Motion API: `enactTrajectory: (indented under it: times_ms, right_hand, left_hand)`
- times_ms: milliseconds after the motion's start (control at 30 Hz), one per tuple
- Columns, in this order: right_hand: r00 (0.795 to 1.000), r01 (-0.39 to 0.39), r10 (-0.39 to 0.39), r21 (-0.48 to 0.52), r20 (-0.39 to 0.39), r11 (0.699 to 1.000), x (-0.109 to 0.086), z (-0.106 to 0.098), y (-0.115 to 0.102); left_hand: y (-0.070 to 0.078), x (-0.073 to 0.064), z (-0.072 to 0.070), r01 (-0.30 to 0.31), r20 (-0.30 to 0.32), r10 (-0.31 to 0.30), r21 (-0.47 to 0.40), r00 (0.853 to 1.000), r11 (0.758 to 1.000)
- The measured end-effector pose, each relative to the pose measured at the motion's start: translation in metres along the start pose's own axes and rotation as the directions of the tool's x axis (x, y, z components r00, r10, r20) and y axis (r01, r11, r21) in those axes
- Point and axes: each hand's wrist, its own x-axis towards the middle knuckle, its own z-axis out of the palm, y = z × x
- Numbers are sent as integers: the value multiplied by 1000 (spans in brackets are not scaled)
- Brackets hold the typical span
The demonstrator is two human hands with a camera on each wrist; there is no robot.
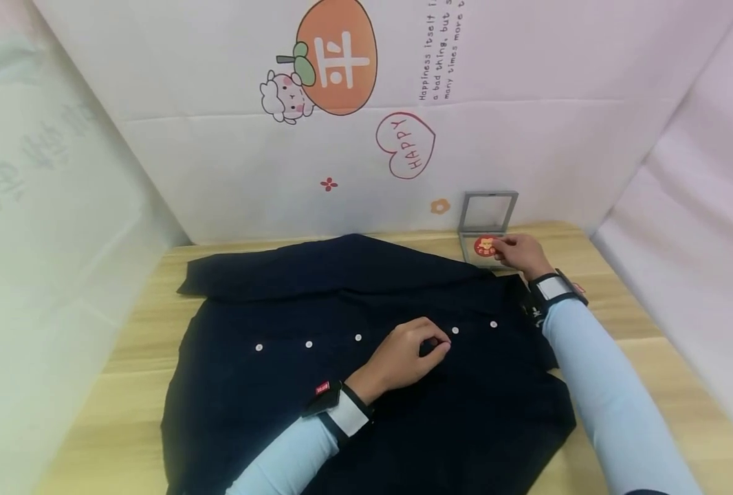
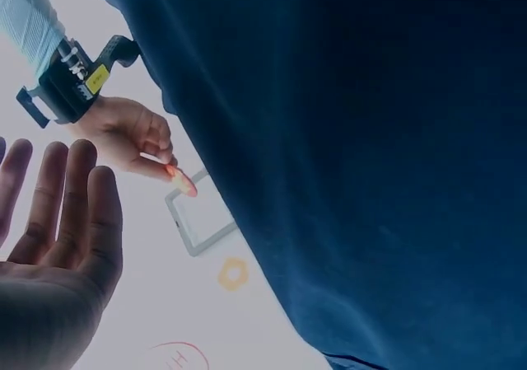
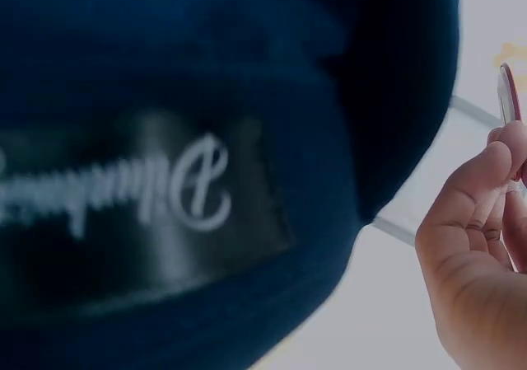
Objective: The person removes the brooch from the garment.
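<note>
My right hand (image 1: 521, 253) is at the table's far right and pinches a small round red disc with a yellow figure (image 1: 484, 245) by its edge. The disc's rim shows beyond the fingertips in the right wrist view. Just under it stands a grey-framed clear case (image 1: 463, 251) with its lid raised. A dark navy shirt (image 1: 280, 399) with several white buttons lies spread over the table. Over the middle of the shirt, near the button row, my left hand (image 1: 406, 354) hovers or rests with loosely bent fingers and nothing in it.
The wooden table (image 1: 639, 302) shows on both sides of the shirt. A white printed cloth (image 1: 218, 165) rises behind it, with white cloth walls left and right. The collar's dark label (image 3: 140, 213) lies close under the right wrist.
</note>
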Motion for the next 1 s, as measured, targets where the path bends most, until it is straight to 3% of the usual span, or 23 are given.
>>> enactTrajectory:
  times_ms: [233, 400, 600, 1000]
  right_hand:
    - [999, -32, 34, -53, 39, 998, 18, -7, 12]
    - [999, -23, 29, -135, 42, 991, 33, -6, 18]
    - [998, 58, -60, -366, 7, 929, 41, -5, 22]
    - [998, 5, -29, -424, -49, 905, 39, 6, 24]
  left_hand:
    - [-1, 0, 1, 56, 41, -56, 15, 998, 998]
    - [-1, 0, -2, 57, 42, -58, 30, 997, 998]
    - [5, 0, -8, 39, 50, -41, 37, 998, 999]
    - [14, 0, -12, 13, 56, -15, 46, 998, 999]
